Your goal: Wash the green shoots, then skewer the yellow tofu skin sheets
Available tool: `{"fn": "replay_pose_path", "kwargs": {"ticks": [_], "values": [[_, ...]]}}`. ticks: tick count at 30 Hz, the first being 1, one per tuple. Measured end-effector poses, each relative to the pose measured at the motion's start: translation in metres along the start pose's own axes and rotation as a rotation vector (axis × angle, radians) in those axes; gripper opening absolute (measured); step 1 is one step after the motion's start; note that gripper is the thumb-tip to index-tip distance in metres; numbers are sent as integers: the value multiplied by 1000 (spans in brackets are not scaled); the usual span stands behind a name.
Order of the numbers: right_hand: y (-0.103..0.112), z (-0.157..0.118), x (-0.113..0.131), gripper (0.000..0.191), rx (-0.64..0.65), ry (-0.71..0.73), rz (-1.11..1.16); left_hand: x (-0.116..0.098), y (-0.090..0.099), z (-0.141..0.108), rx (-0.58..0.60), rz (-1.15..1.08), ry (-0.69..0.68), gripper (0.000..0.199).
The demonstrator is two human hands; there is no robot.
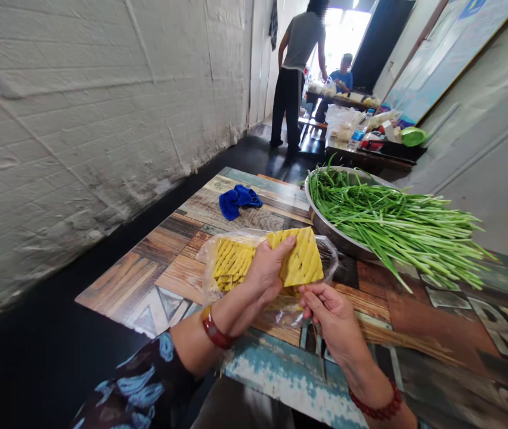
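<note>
My left hand (266, 268) is closed on a flat yellow scored sheet (303, 257), its thumb on top. The fingers of my right hand (328, 307) are pinched together at the sheet's lower edge, and a thin stick (319, 351) runs down from them. Under and left of the held sheet, more yellow pieces (231, 260) lie in a clear plastic bag (208, 271) on the patterned wooden table (146, 262). A bundle of thin sticks (408, 339) rests on the table to the right of my right hand.
A metal basin (316, 217) heaped with long green stalks (388, 220) stands at the table's right. A blue cloth (239, 201) lies near the far edge. Beyond are a cluttered table (343, 144), a standing person (296, 65) and a seated person (343, 76). A white wall (102, 101) runs along the left.
</note>
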State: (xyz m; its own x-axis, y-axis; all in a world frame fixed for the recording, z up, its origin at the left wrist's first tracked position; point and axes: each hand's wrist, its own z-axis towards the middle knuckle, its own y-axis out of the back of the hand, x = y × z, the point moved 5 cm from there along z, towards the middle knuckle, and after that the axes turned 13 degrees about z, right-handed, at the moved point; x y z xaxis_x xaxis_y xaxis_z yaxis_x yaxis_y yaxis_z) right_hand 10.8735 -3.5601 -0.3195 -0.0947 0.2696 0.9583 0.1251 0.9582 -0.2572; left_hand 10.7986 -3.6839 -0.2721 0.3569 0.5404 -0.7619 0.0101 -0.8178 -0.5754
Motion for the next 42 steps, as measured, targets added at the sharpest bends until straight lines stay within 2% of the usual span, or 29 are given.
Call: {"fn": "replay_pose_path", "kwargs": {"ticks": [8,30,36,42], "values": [[-2,1,-1,37,-3,7,17,1,-2,-1,13,-25,30,31],[-1,4,0,41,-62,-20,22,11,-3,0,71,-30,10,41],[0,4,0,40,-63,-64,69,6,-3,0,65,-2,-6,41],[-2,4,5,45,-68,-86,91,0,1,0,42,6,-25,52]]}}
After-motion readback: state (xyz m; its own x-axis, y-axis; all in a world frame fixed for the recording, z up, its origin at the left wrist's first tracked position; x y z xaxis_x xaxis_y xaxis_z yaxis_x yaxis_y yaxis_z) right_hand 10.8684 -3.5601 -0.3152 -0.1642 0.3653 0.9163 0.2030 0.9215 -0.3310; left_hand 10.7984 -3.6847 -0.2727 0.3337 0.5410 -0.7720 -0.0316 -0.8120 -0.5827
